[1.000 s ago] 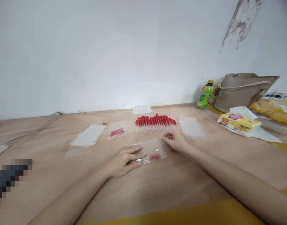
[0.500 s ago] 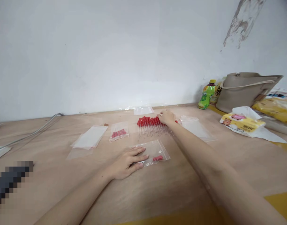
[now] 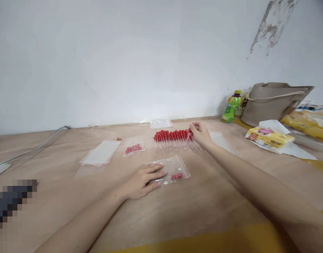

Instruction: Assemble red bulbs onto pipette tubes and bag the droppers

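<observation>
My left hand (image 3: 144,179) lies flat with fingers spread on a clear zip bag (image 3: 168,165), pressing it to the table. A red rubber bulb (image 3: 176,176) shows in that bag, beside my fingers. At the right end of a row of droppers with red bulbs (image 3: 172,135), my right hand (image 3: 200,133) pinches one dropper by its red bulb. Its thin clear tube (image 3: 188,138) slants down from the fingers over the others. The row's clear tubes point toward me. Left of it lies another zip bag (image 3: 133,142) with several red bulbs inside.
Flat empty zip bags lie in a stack (image 3: 102,153) at left, and another clear bag (image 3: 223,142) lies behind my right wrist. At right are a green bottle (image 3: 230,109), a beige bag (image 3: 269,105) and a tissue pack (image 3: 269,137). A grey cable (image 3: 42,146) runs at left.
My right hand has shifted right along the row and lifted slightly, and a dropper now shows in its pinch. My left hand stays on the bag.
</observation>
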Tool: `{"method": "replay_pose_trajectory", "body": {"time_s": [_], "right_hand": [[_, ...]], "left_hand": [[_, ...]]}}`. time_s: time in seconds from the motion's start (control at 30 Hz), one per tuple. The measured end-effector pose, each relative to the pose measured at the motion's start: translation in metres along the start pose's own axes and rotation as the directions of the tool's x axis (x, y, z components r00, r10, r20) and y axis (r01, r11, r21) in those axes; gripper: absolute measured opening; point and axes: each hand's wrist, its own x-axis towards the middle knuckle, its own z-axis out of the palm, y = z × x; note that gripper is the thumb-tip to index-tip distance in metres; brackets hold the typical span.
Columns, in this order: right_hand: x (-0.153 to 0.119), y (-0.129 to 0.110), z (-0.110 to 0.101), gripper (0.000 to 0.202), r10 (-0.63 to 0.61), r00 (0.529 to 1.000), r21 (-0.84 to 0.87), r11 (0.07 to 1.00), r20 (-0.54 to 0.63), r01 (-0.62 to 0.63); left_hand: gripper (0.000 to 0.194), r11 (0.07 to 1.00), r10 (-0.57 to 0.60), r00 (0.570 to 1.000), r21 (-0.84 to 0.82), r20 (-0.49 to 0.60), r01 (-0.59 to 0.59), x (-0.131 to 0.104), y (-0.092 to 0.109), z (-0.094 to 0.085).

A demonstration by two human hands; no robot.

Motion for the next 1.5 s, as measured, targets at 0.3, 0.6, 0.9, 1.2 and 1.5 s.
{"method": "replay_pose_trajectory", "body": {"time_s": [0.3, 0.6, 0.9, 1.2, 1.5], "right_hand": [[-0.079, 0.019, -0.015, 0.029, 0.347, 0.920, 0.496, 0.776, 0.182, -0.390], [-0.089, 0.021, -0.023, 0.027, 0.059, 0.816, 0.047, 0.993, 0.576, -0.105], [-0.094, 0.013, -0.007, 0.017, -0.111, 0.773, 0.104, 0.993, 0.625, 0.058], [-0.078, 0.014, -0.013, 0.021, -0.089, 0.823, -0.067, 0.986, 0.561, 0.152], [0.023, 0.033, -0.003, 0.031, -0.054, 0.992, -0.531, 0.841, 0.112, 0.105]], "left_hand": [[0.044, 1.000, -0.019, 1.000, -0.008, -0.017, 0.019, 0.000, -0.001, 0.003], [0.053, 0.998, -0.059, 0.998, -0.023, -0.006, 0.059, -0.001, 0.003, 0.001], [0.052, 0.998, -0.063, 0.998, 0.004, -0.003, 0.063, 0.001, 0.004, 0.000], [0.052, 0.998, -0.059, 0.998, -0.010, 0.027, 0.059, 0.001, -0.001, 0.004], [0.047, 0.999, -0.036, 0.997, 0.033, 0.063, 0.034, 0.000, -0.004, 0.004]]}}
